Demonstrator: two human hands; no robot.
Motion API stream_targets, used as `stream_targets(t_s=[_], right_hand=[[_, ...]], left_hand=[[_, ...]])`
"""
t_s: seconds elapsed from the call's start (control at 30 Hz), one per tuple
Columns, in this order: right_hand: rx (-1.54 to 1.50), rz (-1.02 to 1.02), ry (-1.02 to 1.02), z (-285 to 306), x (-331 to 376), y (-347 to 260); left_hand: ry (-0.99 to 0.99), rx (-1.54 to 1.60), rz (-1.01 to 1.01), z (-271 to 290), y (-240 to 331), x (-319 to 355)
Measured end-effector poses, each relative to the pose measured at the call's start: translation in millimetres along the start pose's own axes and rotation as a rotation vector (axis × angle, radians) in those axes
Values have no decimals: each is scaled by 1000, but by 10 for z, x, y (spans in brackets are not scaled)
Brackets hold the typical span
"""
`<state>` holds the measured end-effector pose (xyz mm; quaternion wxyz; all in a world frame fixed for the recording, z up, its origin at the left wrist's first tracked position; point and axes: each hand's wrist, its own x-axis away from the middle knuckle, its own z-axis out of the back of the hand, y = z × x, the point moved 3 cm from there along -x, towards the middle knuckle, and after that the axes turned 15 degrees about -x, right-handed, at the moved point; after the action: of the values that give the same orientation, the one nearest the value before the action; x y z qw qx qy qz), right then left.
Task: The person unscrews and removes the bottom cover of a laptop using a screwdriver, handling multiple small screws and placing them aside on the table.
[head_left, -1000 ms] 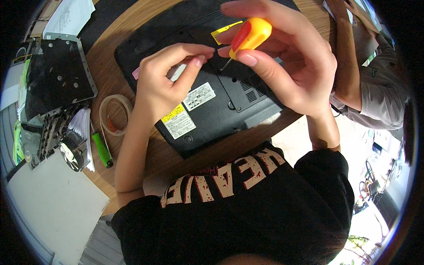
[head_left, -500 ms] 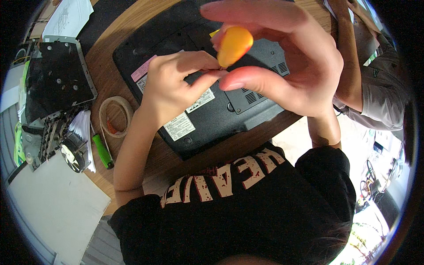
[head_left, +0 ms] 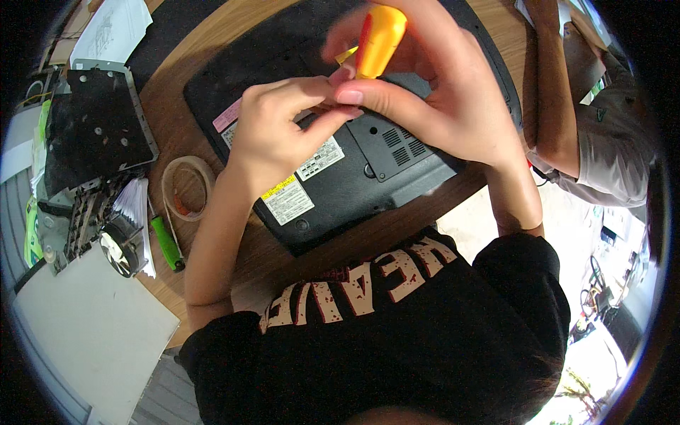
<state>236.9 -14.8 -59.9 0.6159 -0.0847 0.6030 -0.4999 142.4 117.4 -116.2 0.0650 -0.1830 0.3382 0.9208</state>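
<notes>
A dark laptop (head_left: 425, 176) lies upside down on the wooden table, its vents and labels facing up. Over its middle, my right hand (head_left: 467, 106) is closed on a screwdriver (head_left: 383, 41) with a yellow and red handle, held upright with the thumb near the handle's lower end. The screwdriver's shaft and tip are hidden by my fingers. My left hand (head_left: 276, 131) pinches thumb and forefinger together right beside my right thumb, just above the laptop. What sits between those left fingertips cannot be made out.
Left of the laptop lie a tape roll (head_left: 185, 185) and a green-handled screwdriver (head_left: 167, 244). Beyond them are a black panel (head_left: 95, 127), a small fan (head_left: 119, 249) and a white board (head_left: 92, 333). Another person's arm (head_left: 557, 99) rests at the right.
My right hand has closed in from a wide spread, its thumb now against the screwdriver's lower handle. The handle has risen slightly. My left hand has barely moved.
</notes>
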Motion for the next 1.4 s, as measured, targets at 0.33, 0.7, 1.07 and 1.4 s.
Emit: stream_targets(t_s=[0.33, 0.7, 1.07, 1.4], right_hand=[[71, -31, 59, 74, 114, 53], [-295, -217, 443, 3, -1, -160], [-123, -181, 295, 374, 402, -325], [-100, -207, 402, 444, 700, -150]], left_hand=[[-11, 297, 182, -14, -154, 86], [-5, 187, 73, 5, -54, 148], [178, -377, 631, 945, -314, 1317], [142, -531, 715, 834, -545, 1701]])
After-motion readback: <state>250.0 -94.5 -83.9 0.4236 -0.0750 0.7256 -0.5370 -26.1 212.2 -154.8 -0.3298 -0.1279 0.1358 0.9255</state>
